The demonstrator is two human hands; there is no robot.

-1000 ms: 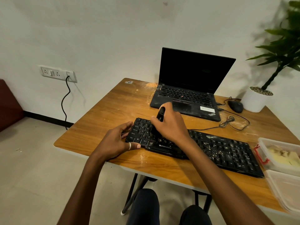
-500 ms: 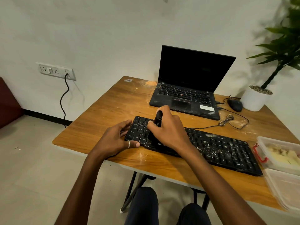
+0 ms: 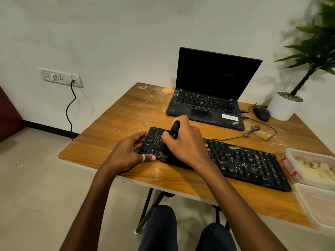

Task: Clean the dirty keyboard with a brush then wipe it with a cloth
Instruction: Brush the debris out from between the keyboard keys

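Plainly, our black keyboard [image 3: 244, 160] lies slantwise on the tabletop [image 3: 126, 115] in front of the laptop [image 3: 208, 98]. Its right half is strewn with pale crumbs and its left keys look cleaner. Our right hand [image 3: 184, 144] has its fingers wrapped round the black brush [image 3: 175, 130], bristles down on the left keys. Our left hand [image 3: 128, 153] grips the keyboard's left end, thumb along its front edge.

Over 1 second the right hand [image 3: 186, 144] has drawn the brush [image 3: 175, 129] toward the near side across the keyboard's [image 3: 244, 160] left end. Its bristles [image 3: 164, 155] now reach the near edge beside the left hand's [image 3: 126, 154] thumb, covering the brand lettering that showed before.
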